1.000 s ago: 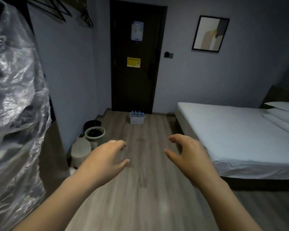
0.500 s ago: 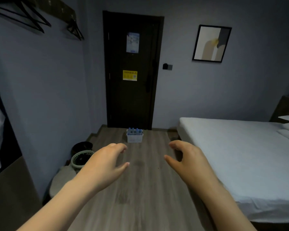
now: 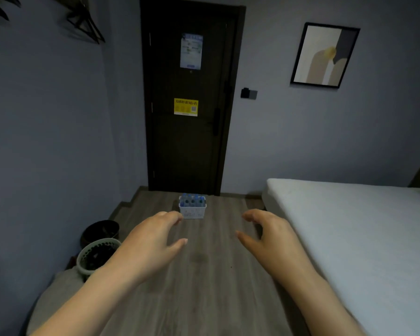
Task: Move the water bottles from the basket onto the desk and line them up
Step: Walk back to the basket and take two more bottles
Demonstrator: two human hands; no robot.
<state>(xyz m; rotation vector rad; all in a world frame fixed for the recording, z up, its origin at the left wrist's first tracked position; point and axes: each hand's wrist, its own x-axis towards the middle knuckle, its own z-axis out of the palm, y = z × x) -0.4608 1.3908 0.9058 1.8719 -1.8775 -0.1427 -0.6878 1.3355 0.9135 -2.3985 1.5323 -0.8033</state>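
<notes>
Looking along a dim bedroom with grey-blue walls. Wood-plank floor point(image 3: 204, 294) running from the near edge to the far end. On the right, a wide bed point(image 3: 364, 238) under a pale sheet. At the far end, a closed dark door point(image 3: 189, 146).

Reaching forward over the floor from the bottom edge, two bare forearms: left hand point(image 3: 148, 246) left of centre, right hand point(image 3: 274, 241) right of centre, palms turned toward each other and well apart. Fingers point(image 3: 170, 215) of both loosely curved and spread, thumbs out, holding nothing.

High on the right wall, a black-framed picture point(image 3: 325, 55) in beige and grey. Against the left wall, a dark round bin point(image 3: 100, 230) and, just in front of it, a pale perforated bin point(image 3: 95, 255), dark inside.

Small and far off, a white perforated basket point(image 3: 192, 212) on the floor just before the door, beyond both hands and between them in the view. Standing upright inside it, blue-tinted water bottles point(image 3: 192, 202), perhaps six or more, too small to count surely.

On the door, a yellow Wi-Fi sticker point(image 3: 186, 107) below a pale printed notice point(image 3: 191, 51).
</notes>
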